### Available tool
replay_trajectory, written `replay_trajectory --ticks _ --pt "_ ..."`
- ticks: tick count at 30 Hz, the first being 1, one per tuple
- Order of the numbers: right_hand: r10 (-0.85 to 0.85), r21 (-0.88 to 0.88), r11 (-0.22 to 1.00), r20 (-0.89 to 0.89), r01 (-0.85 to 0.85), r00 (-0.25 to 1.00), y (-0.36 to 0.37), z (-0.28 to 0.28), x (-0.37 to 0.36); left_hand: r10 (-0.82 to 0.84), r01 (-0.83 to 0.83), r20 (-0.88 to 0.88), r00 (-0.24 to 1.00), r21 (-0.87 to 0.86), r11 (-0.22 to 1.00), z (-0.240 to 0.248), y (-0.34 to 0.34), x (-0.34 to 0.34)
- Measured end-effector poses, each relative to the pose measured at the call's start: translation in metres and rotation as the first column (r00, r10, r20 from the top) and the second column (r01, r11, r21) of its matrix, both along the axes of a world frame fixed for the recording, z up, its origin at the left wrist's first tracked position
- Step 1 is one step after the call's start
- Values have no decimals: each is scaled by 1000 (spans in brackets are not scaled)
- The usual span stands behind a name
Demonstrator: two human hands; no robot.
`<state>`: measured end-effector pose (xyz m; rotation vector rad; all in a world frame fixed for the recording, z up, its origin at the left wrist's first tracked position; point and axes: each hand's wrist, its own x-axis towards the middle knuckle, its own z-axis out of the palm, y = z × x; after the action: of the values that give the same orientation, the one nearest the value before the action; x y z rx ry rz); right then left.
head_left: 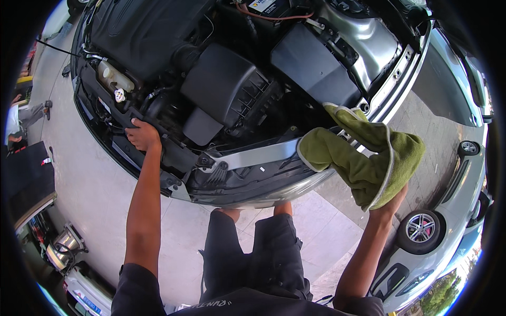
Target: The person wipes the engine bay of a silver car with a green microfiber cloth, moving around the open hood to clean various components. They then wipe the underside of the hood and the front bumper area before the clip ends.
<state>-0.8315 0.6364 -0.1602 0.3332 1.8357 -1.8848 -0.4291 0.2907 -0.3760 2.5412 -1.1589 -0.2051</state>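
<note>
we stand over an open engine bay, both hands reaching in over its front edge. our left hand (pixel 143 136) has its fingers bent well in and appears to hold the edge of the black panel (pixel 171 143), the thumb on top. our right hand (pixel 396 201) is mostly hidden under a green cloth (pixel 363 174), so we cannot tell how tightly its fingers close on it. the cloth spreads up and left from those hidden fingers, one loose flap reaching toward the dark box cover (pixel 311 60), the other hanging over the pale rail (pixel 258 154). the likeliest trouble, we judge, is a snag: the upper flap lies close to the rubber stop (pixel 364 107) and the bare metal edge around it, and a pull could catch it there. grit in the weave could scratch the bumper (pixel 263 201), left of the right fingers, if we dragged the cloth across it. the left fingers might slip if the panel is greasy or our weight comes onto them, and a sudden jerk could knock the white cap (pixel 120 95), just beyond their tips, or the airbox (pixel 224 84) to their right.
</note>
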Motion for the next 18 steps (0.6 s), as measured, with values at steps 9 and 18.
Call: replay_trajectory --ticks 9,18 --pt "194 -649 712 548 268 814 31 -61 76 -850 728 -285 443 -438 527 86 53 -83" --pt "867 209 486 -237 -849 438 -66 -108 67 -939 958 191 287 -78 277 48 -6 -247"
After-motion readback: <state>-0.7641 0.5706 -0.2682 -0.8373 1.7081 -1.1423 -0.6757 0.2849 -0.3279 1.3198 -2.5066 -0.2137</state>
